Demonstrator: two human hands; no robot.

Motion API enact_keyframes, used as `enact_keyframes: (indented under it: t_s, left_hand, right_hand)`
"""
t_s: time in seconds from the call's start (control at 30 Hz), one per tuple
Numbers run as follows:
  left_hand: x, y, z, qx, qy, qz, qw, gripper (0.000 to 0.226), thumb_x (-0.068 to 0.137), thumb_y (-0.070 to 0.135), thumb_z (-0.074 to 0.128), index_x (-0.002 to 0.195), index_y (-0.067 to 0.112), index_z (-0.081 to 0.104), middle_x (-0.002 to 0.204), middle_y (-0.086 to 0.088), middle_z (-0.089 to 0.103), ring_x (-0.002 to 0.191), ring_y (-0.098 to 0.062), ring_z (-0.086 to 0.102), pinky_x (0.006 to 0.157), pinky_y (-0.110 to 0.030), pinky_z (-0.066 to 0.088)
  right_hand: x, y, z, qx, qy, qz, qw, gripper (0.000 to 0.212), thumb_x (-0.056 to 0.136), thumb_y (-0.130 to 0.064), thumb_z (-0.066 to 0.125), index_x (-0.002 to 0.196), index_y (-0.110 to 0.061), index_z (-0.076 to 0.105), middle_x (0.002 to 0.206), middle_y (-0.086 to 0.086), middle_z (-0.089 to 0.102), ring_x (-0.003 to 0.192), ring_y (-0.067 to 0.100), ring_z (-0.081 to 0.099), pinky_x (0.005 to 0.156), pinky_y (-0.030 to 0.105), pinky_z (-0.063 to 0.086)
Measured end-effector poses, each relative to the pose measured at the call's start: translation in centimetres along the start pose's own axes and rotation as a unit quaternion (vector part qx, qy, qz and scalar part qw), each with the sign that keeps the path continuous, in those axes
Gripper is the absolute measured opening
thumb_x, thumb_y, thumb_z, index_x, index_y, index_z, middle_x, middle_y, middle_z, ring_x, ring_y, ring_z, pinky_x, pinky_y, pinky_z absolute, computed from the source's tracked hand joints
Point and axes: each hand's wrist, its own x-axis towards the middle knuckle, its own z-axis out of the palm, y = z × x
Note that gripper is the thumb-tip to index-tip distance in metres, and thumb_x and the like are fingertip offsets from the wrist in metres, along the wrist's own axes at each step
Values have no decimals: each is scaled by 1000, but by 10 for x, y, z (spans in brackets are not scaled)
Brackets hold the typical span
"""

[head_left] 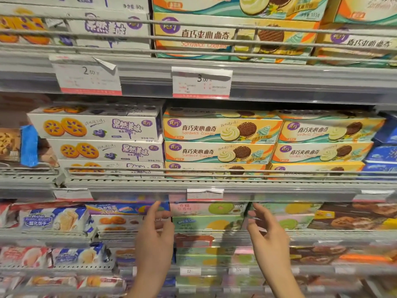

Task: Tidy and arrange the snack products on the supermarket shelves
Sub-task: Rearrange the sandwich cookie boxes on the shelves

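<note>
Head view: both hands are reaching up toward the third shelf down, framing a stack of pastel green biscuit boxes [207, 222]. Left hand [153, 239] is sitting at the stack's left edge, fingers [155, 208] extended and loosely spread, thumb near the box side; contact is probable, but motion blur is preventing confirmation of any grip. Right hand [267, 235] is hovering at the stack's right edge, fingers [258, 208] gently curved and parted, holding nothing visible. Judgement: the two hands are bracketing the stack in order to square it or slide it forward to the shelf lip.

Above, on the middle shelf, yellow sandwich cookie boxes [221, 132] are lying flat in tidy stacks of three, long printed faces outward (presumably so the brand reads from the aisle). White blueberry biscuit boxes [96, 127] alongside are stacked the same way, slightly staggered. Cartons are rigid, rectangular, glossy card, so they are stacking cleanly. Wafer packets [53, 220] lower left are soft crinkled film and are slumping unevenly. Wire rails [214, 169] are running along each shelf front, keeping stock from sliding off. Paper price tags [202, 82] are sitting in clear strips, one corner curling.
</note>
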Motion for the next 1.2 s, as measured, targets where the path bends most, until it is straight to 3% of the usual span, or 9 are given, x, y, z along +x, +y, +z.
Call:
enact_keyframes:
  t_s: [0.1,0.33,0.5,0.57,0.63,0.8,0.9,1.0,1.2]
  left_hand:
    - [1,-3,3,8,-30,-9,999,64,99,16,55,151,43,30,109,22,64,64,-7,57,54,-25,45]
    - [5,-3,10,27,-76,-6,997,72,98,12,57,157,38,25,108,18,65,75,-9,61,58,-25,50]
    - [9,-5,13,3,-87,-21,996,75,97,12,57,158,38,23,106,17,66,77,-16,61,61,-25,49]
    - [10,-6,14,-16,-85,-28,996,75,97,10,58,157,39,24,104,16,66,81,-19,62,61,-25,50]
    - [9,-6,15,-39,-79,-33,996,74,97,8,58,155,39,26,104,13,67,85,-18,63,66,-26,51]
    - [-1,-10,16,-89,-53,-35,994,65,96,6,59,148,39,39,111,11,66,90,-8,63,74,-31,51]
    - [-8,-10,14,-102,-38,-19,994,61,95,2,59,137,46,46,118,11,61,100,-3,59,77,-22,45]
    - [-14,-6,11,-96,-21,7,995,59,94,1,59,124,51,50,127,18,50,109,4,54,80,-18,43]
    - [-23,-14,12,-122,-32,3,992,55,92,-6,59,128,35,49,134,13,54,105,19,51,80,-12,39]
  right_hand:
    - [-3,1,6,1,-27,3,1000,41,99,-17,60,133,-38,50,109,-18,68,96,-12,59,71,3,44]
    - [-4,0,14,16,-50,18,998,54,100,-17,57,151,-27,40,108,-20,69,93,-4,62,71,11,49]
    - [-5,3,22,47,-65,19,997,62,100,-18,57,156,-28,31,106,-22,70,100,1,65,82,28,55]
    - [-3,4,24,82,-65,32,994,64,99,-13,57,156,-26,31,105,-15,72,103,8,67,90,44,56]
    - [0,3,23,154,-61,55,985,63,98,-5,58,152,-25,35,103,-4,75,101,18,70,89,50,57]
    - [1,1,21,276,-29,87,957,48,95,1,60,134,-26,51,97,7,74,93,31,70,69,36,55]
    - [0,6,23,249,-3,85,965,44,94,0,62,126,-30,56,99,1,71,94,30,69,72,41,57]
    - [-2,7,23,179,27,62,982,39,93,-8,64,119,-38,60,101,-19,66,101,18,66,82,48,57]
    - [-10,4,22,132,49,29,990,37,91,-9,67,109,-40,59,109,-13,66,108,7,61,77,19,44]
